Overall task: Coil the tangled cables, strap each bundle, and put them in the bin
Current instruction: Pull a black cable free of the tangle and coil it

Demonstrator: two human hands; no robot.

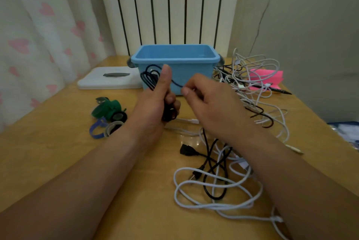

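Left hand (155, 107) grips a coiled black cable (150, 78) upright before the blue bin (174, 59); right hand (209, 104) pinches its loose end above the desk (58, 152).

Left hand (155, 100) grips coiled black cable (150, 79); right hand (209, 102) pinches its tail before blue bin (174, 59).

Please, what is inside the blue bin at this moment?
Inside the blue bin, only the bare upper part of its far and side walls shows, and no cable is visible there. Its bottom is hidden by the front wall, so I cannot tell whether anything lies there.
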